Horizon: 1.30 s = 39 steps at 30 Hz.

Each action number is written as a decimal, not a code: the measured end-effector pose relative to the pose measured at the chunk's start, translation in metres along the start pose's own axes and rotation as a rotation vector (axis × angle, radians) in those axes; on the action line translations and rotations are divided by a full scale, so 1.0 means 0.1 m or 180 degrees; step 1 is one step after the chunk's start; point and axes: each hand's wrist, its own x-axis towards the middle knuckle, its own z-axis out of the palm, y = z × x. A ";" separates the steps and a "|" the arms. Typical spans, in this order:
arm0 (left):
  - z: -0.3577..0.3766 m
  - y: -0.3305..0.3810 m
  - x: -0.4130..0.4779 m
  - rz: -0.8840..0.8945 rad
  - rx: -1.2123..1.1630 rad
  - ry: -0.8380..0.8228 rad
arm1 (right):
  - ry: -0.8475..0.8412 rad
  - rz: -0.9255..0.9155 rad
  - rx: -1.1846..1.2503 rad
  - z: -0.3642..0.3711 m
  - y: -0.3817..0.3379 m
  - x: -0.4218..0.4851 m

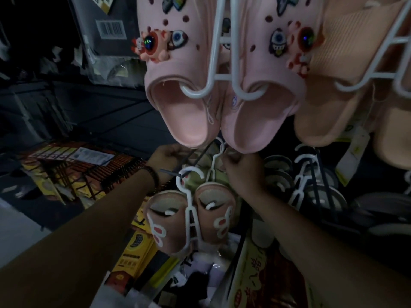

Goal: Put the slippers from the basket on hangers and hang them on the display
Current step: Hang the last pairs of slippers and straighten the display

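Pink-brown slippers [173, 221] on a white hanger [189, 210] hang from a dark display peg [169, 171], below the charm-covered pink slippers [189, 85]. Just behind, the right hand [240, 172] curls its fingers on a second hanger [213, 162] carrying greenish slippers [219, 176]; the left hand [169, 155] is curled beside the peg, its grip too dim to tell.
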 end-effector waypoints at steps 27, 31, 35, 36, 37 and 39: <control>0.46 -1.04 -1.35 0.1244 0.2000 0.1541 | -0.1108 -0.0059 -0.0369 0.09 -0.46 -0.93; 0.50 -1.06 -1.20 0.1156 0.1573 0.1602 | -0.0945 0.0011 -0.0588 0.16 -0.40 -0.82; 0.58 -1.06 -1.09 0.1243 0.1493 0.1597 | -0.0800 0.0010 -0.0699 0.17 -0.34 -0.70; 0.60 -1.05 -1.06 0.1247 0.1507 0.1620 | -0.0776 0.0046 -0.0672 0.17 -0.33 -0.67; 0.63 -1.03 -1.05 0.1221 0.1499 0.1657 | -0.0763 0.0087 -0.0648 0.18 -0.32 -0.66; 0.65 -1.01 -1.01 0.1164 0.1433 0.1714 | -0.0732 0.0161 -0.0638 0.20 -0.32 -0.64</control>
